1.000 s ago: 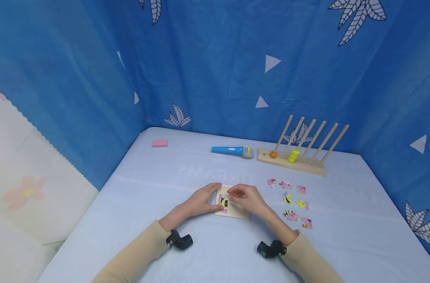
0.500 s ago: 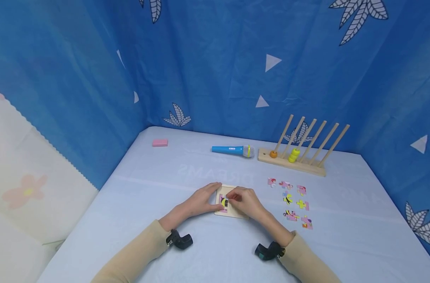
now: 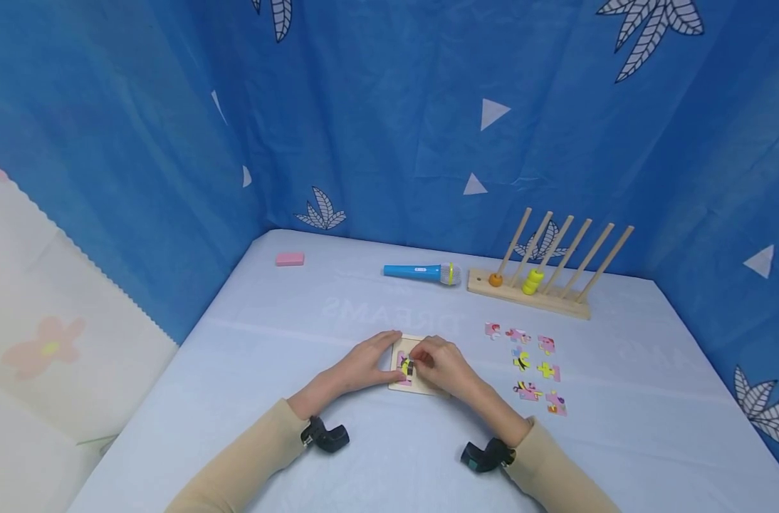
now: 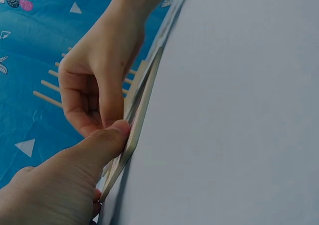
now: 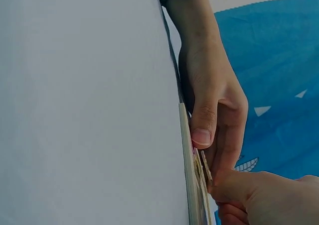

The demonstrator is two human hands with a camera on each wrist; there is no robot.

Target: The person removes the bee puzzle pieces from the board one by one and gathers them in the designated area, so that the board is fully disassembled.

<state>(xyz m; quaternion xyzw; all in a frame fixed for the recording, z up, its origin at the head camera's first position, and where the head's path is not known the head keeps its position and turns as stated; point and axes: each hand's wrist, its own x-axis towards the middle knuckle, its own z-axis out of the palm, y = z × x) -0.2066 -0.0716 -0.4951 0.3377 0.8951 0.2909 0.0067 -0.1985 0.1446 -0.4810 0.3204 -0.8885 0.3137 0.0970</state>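
Observation:
A shallow wooden puzzle tray (image 3: 431, 391) lies on the table in front of the person, with pink, yellow and black jigsaw pieces (image 3: 404, 382) along its left side. My left hand (image 3: 364, 366) holds the tray at its left side, thumb over the near part and fingers along the far-left edge. Over the tray's middle, my right hand (image 3: 447, 367) pinches a thin puzzle piece (image 5: 206, 166) between thumb and fingers. In the right wrist view that piece is tilted just above the others, close to the left hand. The right fingers hide most of its printed side.
Several loose puzzle pieces (image 3: 547, 370) lie to the right of the tray. Behind stand a wooden peg rack (image 3: 556, 306) with orange and yellow beads, a blue toy microphone (image 3: 411, 272) and a pink block (image 3: 290, 259). A blue curtain (image 3: 389, 128) closes off the back.
My right hand has shifted slightly left over the tray, its fingers drawn closer together at the pieces. The left hand stays in place on the tray.

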